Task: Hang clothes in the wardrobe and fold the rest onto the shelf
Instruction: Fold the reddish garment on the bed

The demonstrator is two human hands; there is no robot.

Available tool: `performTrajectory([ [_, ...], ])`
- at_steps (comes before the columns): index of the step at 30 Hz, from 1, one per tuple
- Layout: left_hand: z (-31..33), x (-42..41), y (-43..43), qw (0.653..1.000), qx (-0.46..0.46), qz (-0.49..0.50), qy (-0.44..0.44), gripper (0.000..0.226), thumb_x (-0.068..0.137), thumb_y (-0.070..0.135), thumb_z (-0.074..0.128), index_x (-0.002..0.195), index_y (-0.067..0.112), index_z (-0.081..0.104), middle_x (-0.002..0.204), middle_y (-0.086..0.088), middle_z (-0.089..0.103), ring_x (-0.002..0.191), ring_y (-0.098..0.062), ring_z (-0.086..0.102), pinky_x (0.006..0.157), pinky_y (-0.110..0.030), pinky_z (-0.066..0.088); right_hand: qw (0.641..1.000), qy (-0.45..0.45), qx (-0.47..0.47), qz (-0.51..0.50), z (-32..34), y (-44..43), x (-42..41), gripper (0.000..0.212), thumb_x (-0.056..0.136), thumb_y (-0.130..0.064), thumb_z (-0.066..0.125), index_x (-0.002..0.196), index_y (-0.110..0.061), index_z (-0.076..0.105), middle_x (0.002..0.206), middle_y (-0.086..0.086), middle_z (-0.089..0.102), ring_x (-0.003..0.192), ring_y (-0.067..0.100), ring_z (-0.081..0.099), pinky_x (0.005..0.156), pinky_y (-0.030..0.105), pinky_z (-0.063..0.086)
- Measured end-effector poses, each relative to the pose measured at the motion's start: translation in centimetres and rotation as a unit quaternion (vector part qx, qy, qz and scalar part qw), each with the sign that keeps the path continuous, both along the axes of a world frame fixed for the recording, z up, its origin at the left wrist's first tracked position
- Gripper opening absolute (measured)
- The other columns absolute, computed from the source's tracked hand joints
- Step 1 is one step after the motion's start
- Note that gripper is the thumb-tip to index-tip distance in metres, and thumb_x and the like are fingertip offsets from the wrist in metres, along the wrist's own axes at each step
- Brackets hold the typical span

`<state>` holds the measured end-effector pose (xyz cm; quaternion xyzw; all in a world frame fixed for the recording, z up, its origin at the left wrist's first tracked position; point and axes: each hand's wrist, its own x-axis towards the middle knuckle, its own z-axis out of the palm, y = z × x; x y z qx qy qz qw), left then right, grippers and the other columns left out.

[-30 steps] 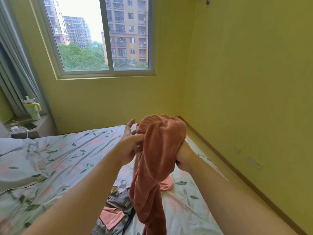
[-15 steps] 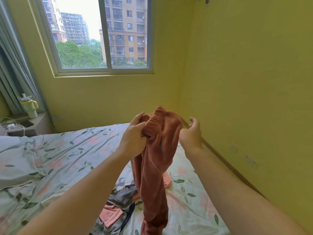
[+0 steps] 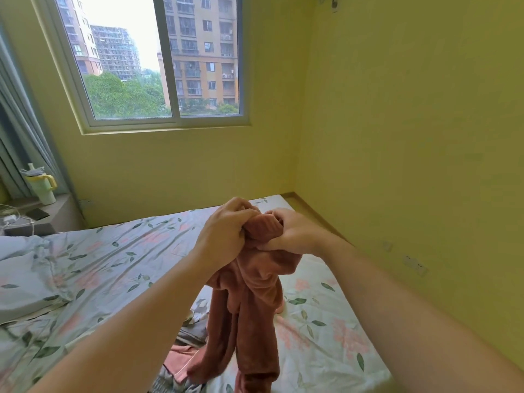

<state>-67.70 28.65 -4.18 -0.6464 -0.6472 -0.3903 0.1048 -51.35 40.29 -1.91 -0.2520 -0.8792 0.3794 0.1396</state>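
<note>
Two grips are meeting at the top of a single piece of clothing. The left grip [image 3: 224,236] is curling its fingers round the bunched upper edge of the rust fleece garment [image 3: 249,321]. The right grip [image 3: 295,236] is pinching the same bunch from the opposite side, thumb underneath and fingers folded over. Both are closed on the cloth and sitting just beside each other, so neither hand is nearer than the other.

The garment is hanging straight down from them, its long axis vertical, above the bed [image 3: 99,265]. It is dividing into two long lengths that look like trouser legs, though I cannot be sure. Its lower end is dropping toward the heap of other clothes [image 3: 184,361] on the flowered sheet and running out of the bottom of the view.

Since all the cloth is lying below the grips and gathered between them, the coming move is probably turning on drawing the hands apart sideways along that top edge. That would open the garment flat for folding or hanging. No wardrobe or shelf is showing here.
</note>
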Motion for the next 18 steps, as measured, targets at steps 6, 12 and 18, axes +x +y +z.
performTrajectory([
  [6, -1.1, -0.2, -0.6, 0.995, -0.072, 0.004, -0.072, 0.048, 0.074, -0.013, 0.048, 0.106, 0.019, 0.062, 0.110, 0.007, 0.051, 0.096, -0.008, 0.050, 0.079, -0.008, 0.039, 0.992, -0.113, -0.048, 0.018, 0.1, -0.2, 0.6, 0.033, 0.070, -0.041, 0.089, 0.099, -0.036, 0.074, 0.095, -0.013, 0.076, 0.092, 0.007, 0.071, 0.074, 0.026, 0.057],
  [12, -2.1, -0.2, -1.4, 0.961, -0.146, 0.048, -0.230, 0.049, 0.082, -0.005, 0.064, 0.120, 0.022, 0.049, 0.082, 0.011, 0.068, 0.080, 0.001, 0.060, 0.066, -0.015, 0.042, 0.979, -0.056, 0.193, -0.030, 0.9, -0.6, 0.0, 0.024, 0.071, -0.022, 0.083, 0.080, -0.019, 0.061, 0.081, -0.006, 0.062, 0.077, 0.014, 0.059, 0.062, 0.025, 0.044],
  [18, -1.9, -0.4, -1.1, 0.914, -0.205, 0.013, -0.351, 0.060, 0.081, -0.002, 0.074, 0.130, 0.022, 0.052, 0.097, 0.002, 0.073, 0.086, -0.008, 0.067, 0.075, -0.021, 0.051, 0.935, 0.048, 0.350, 0.031, 0.3, -0.8, -0.4, 0.015, 0.087, -0.009, 0.062, 0.082, -0.015, 0.049, 0.090, 0.007, 0.048, 0.069, 0.027, 0.051, 0.060, 0.038, 0.047],
])
